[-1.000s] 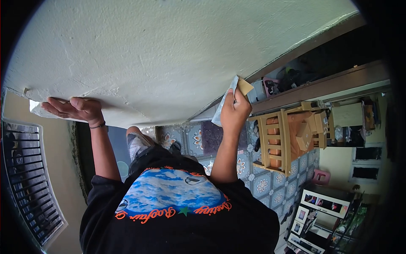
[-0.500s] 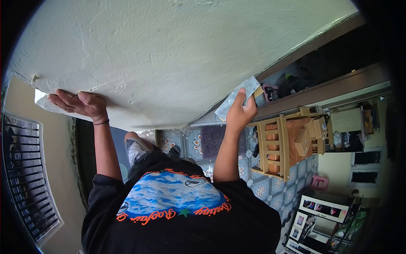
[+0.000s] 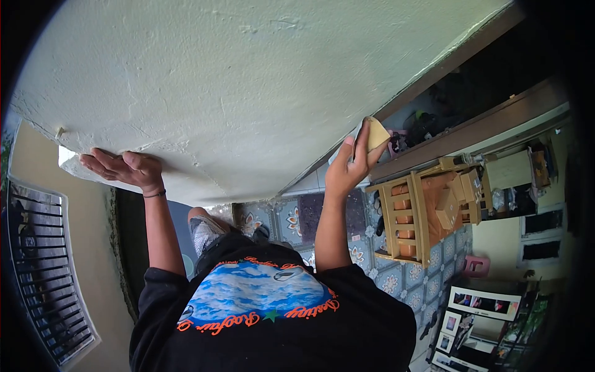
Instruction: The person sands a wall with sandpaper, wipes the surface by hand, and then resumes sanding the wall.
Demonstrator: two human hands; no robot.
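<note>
A pale, rough-plastered wall (image 3: 186,80) fills the upper part of the head view. My left hand (image 3: 127,167) lies against its lower left edge, fingers spread and a dark band at the wrist. At the wall's right edge, beside the dark wooden frame, my right hand (image 3: 352,162) grips a folded sheet of sandpaper (image 3: 377,134). One face of the sheet is grey and the other tan. The thumb presses on the grey side, and the fingers wrap the tan fold.
A wooden bench (image 3: 406,217) with cardboard boxes (image 3: 447,208) on it stands at right on patterned tiles. A purple mat (image 3: 319,217) lies below the wall. The doorway's wooden frame (image 3: 458,139) runs past my right hand. A barred window (image 3: 46,266) is at left.
My right hand has turned, so the sandpaper's tan side now shows more and its grey face less. The left hand stays on the wall edge; the whole view has shifted slightly.
</note>
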